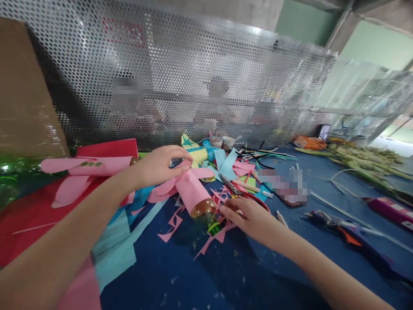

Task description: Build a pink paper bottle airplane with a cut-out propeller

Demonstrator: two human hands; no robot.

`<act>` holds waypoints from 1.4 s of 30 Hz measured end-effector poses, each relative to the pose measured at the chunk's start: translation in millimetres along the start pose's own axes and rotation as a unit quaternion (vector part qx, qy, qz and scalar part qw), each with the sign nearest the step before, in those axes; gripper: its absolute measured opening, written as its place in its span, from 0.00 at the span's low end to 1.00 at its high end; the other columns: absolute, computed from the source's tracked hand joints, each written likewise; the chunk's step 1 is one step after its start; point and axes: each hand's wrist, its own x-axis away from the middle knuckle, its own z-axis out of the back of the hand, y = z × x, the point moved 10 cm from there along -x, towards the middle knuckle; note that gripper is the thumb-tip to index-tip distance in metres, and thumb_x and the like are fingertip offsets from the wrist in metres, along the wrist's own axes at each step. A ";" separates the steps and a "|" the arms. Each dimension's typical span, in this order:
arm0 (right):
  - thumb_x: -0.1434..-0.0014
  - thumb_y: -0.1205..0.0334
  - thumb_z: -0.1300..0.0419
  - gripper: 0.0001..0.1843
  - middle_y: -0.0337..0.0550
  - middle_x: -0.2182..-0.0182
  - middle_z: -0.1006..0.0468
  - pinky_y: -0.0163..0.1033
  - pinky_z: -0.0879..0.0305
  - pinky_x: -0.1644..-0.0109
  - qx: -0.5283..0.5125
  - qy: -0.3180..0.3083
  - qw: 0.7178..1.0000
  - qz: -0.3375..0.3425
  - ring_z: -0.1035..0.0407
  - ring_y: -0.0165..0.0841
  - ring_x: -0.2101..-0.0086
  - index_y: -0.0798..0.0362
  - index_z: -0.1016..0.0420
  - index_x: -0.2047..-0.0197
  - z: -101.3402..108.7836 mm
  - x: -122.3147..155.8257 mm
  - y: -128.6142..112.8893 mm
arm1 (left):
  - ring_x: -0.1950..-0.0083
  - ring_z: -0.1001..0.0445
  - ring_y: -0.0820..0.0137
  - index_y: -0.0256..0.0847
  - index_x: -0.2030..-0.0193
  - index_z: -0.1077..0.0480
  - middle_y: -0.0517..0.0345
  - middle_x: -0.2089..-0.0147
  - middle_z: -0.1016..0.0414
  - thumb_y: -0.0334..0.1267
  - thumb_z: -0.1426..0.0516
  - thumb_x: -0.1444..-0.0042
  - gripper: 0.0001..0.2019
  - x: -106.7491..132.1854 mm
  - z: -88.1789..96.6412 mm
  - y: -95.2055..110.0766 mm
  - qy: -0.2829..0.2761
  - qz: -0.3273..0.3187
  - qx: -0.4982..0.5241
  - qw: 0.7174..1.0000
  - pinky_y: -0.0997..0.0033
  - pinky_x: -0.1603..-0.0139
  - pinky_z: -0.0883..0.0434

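A toy plane made from a plastic bottle wrapped in pink paper (192, 189) lies in front of me, its clear amber front and green cap (213, 228) towards me. My left hand (166, 161) reaches over its far end, fingers bent around the pink tail. My right hand (247, 213) is low beside the bottle's neck, fingers curled together over pink paper scraps (176, 226). Whatever lies between those fingers is hidden. Scissors (229, 185) with red handles lie just behind my right hand, partly covered by it.
Another pink bottle plane (100, 165) rests on red paper (29, 224) at left. A yellow and blue one (198, 153) stands behind. Blue paper strips (116, 245) lie near my left arm. At right are a glue gun (351, 232), a phone (287, 187) and a purple object (390, 211). Perforated metal sheeting (180, 64) closes the back.
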 end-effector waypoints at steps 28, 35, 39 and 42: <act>0.36 0.47 0.49 0.19 0.47 0.63 0.21 0.47 0.33 0.53 -0.065 0.068 0.995 0.013 0.28 0.42 0.58 0.51 0.23 0.64 2.3 8.8 -8.7 | 0.34 0.42 0.47 0.37 0.50 0.28 0.44 0.44 0.27 0.29 0.36 0.58 0.24 19.2 -56.0 55.0 -0.152 -0.079 -0.098 0.980 0.45 0.35 0.51; 0.34 0.52 0.52 0.16 0.48 0.48 0.32 0.53 0.41 0.42 -0.120 0.198 0.973 -0.008 0.38 0.42 0.46 0.47 0.34 0.49 29.1 13.3 12.3 | 0.40 0.35 0.51 0.42 0.55 0.28 0.49 0.48 0.25 0.33 0.37 0.62 0.22 18.1 -45.4 48.2 -0.106 -0.094 -0.164 0.976 0.48 0.37 0.45; 0.33 0.56 0.55 0.12 0.48 0.51 0.33 0.53 0.41 0.42 -0.131 0.217 0.967 0.005 0.38 0.41 0.47 0.47 0.35 0.51 33.8 14.0 12.9 | 0.40 0.35 0.48 0.41 0.53 0.28 0.48 0.52 0.23 0.38 0.35 0.61 0.24 16.3 -44.0 46.9 -0.100 -0.081 -0.200 0.971 0.45 0.37 0.45; 0.32 0.56 0.55 0.12 0.48 0.51 0.33 0.53 0.42 0.42 -0.112 0.220 0.969 0.020 0.40 0.40 0.46 0.47 0.34 0.52 34.5 14.8 10.0 | 0.42 0.34 0.47 0.41 0.56 0.28 0.48 0.54 0.22 0.42 0.34 0.61 0.22 15.7 -42.5 47.4 -0.084 -0.075 -0.195 0.974 0.45 0.38 0.43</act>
